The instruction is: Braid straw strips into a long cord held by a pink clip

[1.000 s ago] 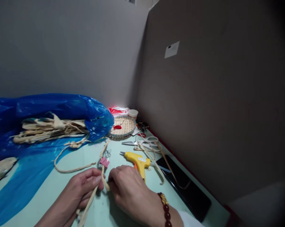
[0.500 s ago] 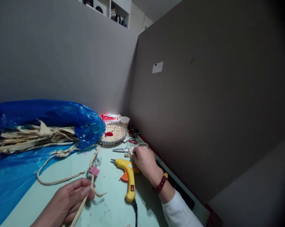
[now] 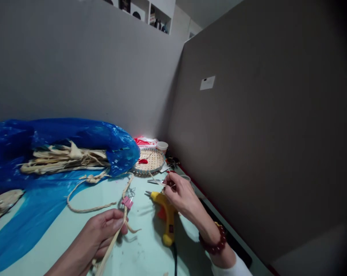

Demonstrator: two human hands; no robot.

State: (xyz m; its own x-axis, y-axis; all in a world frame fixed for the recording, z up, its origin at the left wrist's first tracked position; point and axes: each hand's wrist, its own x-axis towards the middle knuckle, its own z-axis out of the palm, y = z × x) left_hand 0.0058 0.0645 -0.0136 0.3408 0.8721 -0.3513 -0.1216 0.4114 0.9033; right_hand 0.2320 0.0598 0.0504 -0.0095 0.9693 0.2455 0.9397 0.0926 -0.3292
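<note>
My left hand [image 3: 106, 232] pinches a pale braided fibre cord [image 3: 126, 190] between thumb and fingers, with loose strands trailing down below it. A pink binder clip [image 3: 127, 202] grips the cord just above those fingers. My right hand [image 3: 180, 191] is closed in a pinch on a thin pale fibre strip [image 3: 153, 177], whose free end points up and left. Below that hand lies a yellow glue gun [image 3: 170, 222], its handle towards me. Scissors [image 3: 152, 181] lie partly hidden behind the right hand.
Blue plastic [image 3: 122, 149] wraps a bundle of dried fibre strips [image 3: 64, 159] at the left. Farther back are a round woven tray [image 3: 157, 166] holding a red item, a white cup [image 3: 162, 146] and a red-and-white packet [image 3: 146, 142]. Grey walls [image 3: 219, 126] border the table.
My right hand has lifted a thin fibre strip from beside the scissors. My left hand keeps its hold on the cord. The whole view has shifted, moving things rightward in the picture.
</note>
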